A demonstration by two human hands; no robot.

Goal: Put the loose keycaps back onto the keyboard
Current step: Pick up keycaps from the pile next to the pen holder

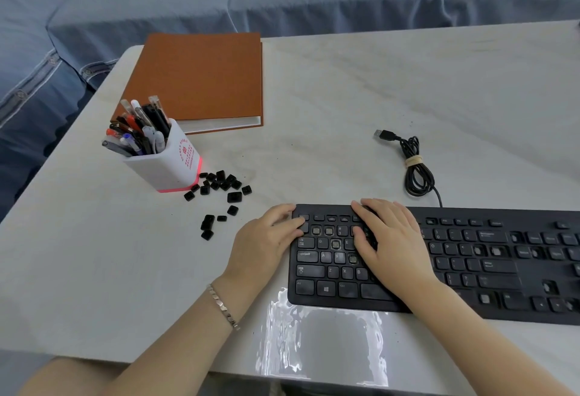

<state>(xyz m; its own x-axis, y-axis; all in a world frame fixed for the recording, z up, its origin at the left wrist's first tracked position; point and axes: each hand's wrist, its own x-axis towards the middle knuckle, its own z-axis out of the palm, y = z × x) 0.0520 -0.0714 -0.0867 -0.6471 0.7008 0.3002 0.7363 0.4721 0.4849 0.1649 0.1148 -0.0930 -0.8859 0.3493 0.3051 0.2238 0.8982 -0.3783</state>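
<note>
Black plastic keyboard [489, 265] lies at lower right of frame on white marbled desk [345, 87]; several bare switch sockets [322, 231] show in its left rows. Right hand [392, 245] lies flat over the upper-left keys, fingers straight and slightly spread, tips pressing on the number row; cannot tell whether a cap sits under them. Left hand [266, 238] rests at keyboard's left edge, fingers loosely bent, tips touching the corner keys, nothing pinched; metal bracelet [222, 304] on wrist. Loose black keycaps [219, 186] lie scattered on desk left of centre, just beside white pen holder [171, 163] full of pens. Brown hardcover book [201, 81] at upper left. Coiled black USB cable [416, 166] above keyboard
</note>
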